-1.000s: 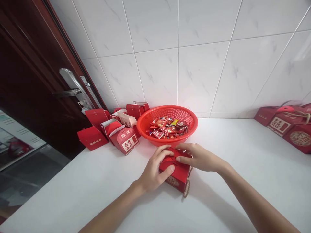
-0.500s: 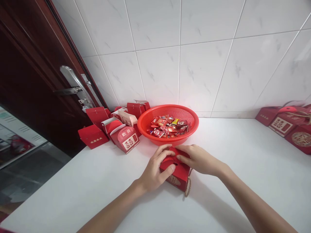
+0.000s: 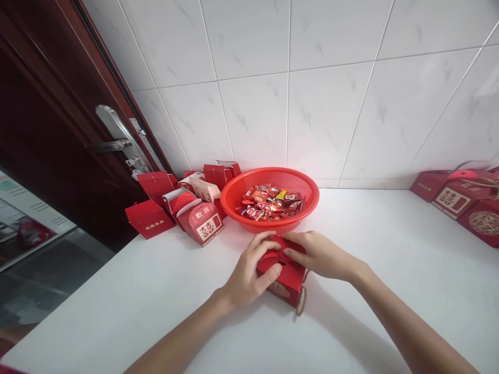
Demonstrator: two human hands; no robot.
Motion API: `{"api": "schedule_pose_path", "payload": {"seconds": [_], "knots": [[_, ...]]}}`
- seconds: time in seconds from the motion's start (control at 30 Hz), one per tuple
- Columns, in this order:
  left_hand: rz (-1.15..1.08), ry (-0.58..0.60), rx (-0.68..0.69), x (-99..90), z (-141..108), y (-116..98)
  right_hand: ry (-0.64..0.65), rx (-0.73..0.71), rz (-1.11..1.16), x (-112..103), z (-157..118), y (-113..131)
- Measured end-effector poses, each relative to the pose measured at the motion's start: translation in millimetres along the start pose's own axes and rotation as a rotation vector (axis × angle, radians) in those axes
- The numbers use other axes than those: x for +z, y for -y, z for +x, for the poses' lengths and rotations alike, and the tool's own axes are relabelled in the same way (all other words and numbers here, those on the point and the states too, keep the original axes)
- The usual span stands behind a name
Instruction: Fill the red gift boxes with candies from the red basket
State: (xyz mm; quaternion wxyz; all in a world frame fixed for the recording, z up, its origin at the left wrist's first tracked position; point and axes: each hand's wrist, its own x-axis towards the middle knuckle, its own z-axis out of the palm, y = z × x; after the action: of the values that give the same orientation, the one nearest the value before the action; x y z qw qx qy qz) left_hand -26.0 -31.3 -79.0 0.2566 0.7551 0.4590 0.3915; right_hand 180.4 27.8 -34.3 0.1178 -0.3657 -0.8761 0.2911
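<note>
At lower centre, the left hand [image 3: 249,272] and right hand [image 3: 317,254] curl over the red box [image 3: 286,283], fingers on its top, hiding its far part. The right hand's lower fingers are hard to make out. Beyond, the basket [image 3: 234,221] holds sweets [image 3: 273,203]. At the right edge, the closed boxes [image 3: 452,195] are cut off by the frame.

The sole view looks forward and down from the person's head, close above a smooth white tabletop [image 3: 374,239], facing a grey-veined white tile wall [image 3: 327,114] beyond, with a dark reddish-brown panelled door [image 3: 50,114] at left.
</note>
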Motion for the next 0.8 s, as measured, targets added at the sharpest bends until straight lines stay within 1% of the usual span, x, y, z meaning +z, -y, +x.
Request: {"api": "schedule_pose_path", "payload": {"seconds": [0.13, 0.23, 0.3, 0.4, 0.47, 0.63, 0.7, 0.8], "knots": [[-0.021, 0.000, 0.000, 0.2, 0, 0, -0.006, 0.001, 0.125, -4, -2, -3], [-0.028, -0.013, -0.009, -0.1, -1, 0, -0.005, 0.029, 0.219, -10, -3, -7], [-0.027, -0.022, -0.028, -0.5, -1, 0, 0.029, 0.069, 0.224, -14, -5, -11], [-0.037, -0.036, -0.061, -1.3, -2, 0, 0.118, 0.141, 0.249, -19, -7, -14], [-0.044, -0.050, -0.073, -2.0, -2, -1, 0.143, 0.157, 0.291, -22, -8, -15], [-0.093, -0.056, -0.118, -3.9, -2, -4, 0.089, 0.123, 0.353, -24, -9, -17], [-0.129, -0.048, -0.154, -4.1, -2, -3, 0.092, 0.149, 0.401, -25, -8, -17], [-0.187, -0.049, -0.178, -3.3, -2, -1, 0.120, 0.230, 0.475, -28, -7, -14]]}}
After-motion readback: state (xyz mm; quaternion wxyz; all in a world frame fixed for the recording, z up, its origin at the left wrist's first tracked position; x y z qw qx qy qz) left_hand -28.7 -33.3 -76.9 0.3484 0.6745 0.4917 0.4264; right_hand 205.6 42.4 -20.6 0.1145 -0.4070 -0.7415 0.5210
